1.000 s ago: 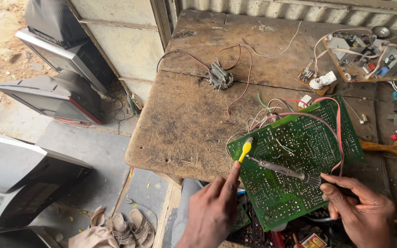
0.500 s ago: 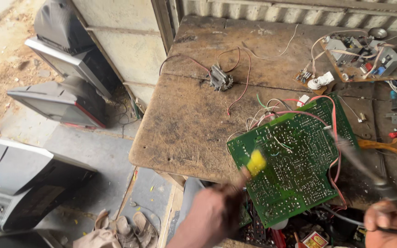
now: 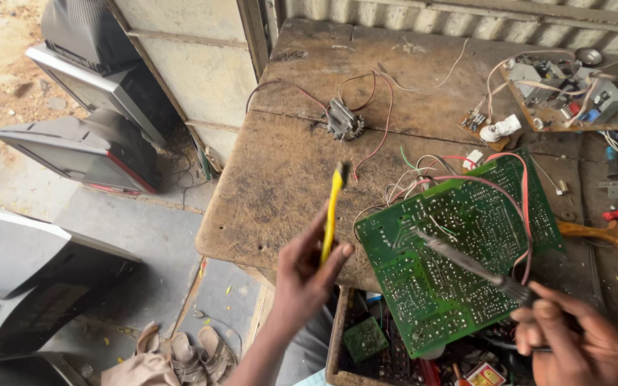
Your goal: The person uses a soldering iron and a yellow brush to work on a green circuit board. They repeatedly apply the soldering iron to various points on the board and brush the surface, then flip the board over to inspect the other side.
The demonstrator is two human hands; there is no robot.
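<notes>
Left hand (image 3: pixel 309 268), lower centre of the frame, is closed around a yellow-handled tool (image 3: pixel 333 211), held upright and clear of the board. Right hand (image 3: pixel 574 339), lower right, grips a soldering iron (image 3: pixel 466 261) whose tip rests over the solder side of the green circuit board (image 3: pixel 459 250).

The board lies tilted at centre right, overhanging the front edge of the worn wooden bench (image 3: pixel 287 171), above a box of parts (image 3: pixel 373 343). Red and white wires (image 3: pixel 466 164) trail from its upper edge.

Risks, as judged:
- With neither hand steadying it, the board could shift or tip off the edge under the iron's pressure.
- The iron lies near the red wire looping down the board's right side; contact could scorch the insulation.
- A slipped tip could bridge neighbouring joints.
</notes>
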